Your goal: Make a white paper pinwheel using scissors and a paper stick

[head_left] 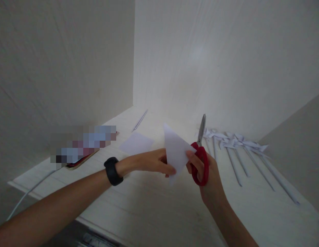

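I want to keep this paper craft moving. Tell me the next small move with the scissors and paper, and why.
Probably turn the blades down to the paper's edge. The right hand holds the red-handled scissors with blades closed and pointing up, away from the folded white paper. The left hand pinches the paper's lower corner, and the right thumb rests on it too. No cut shows yet.

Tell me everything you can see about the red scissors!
The scissors have red loop handles that look like plastic and grey metal blades. The blades look closed and point up and away, toward the white wall. The right hand holds them above the white table, fingers through the handles. A folded white paper triangle, pinched by the left hand, sits just in front of the handles and hides part of them.
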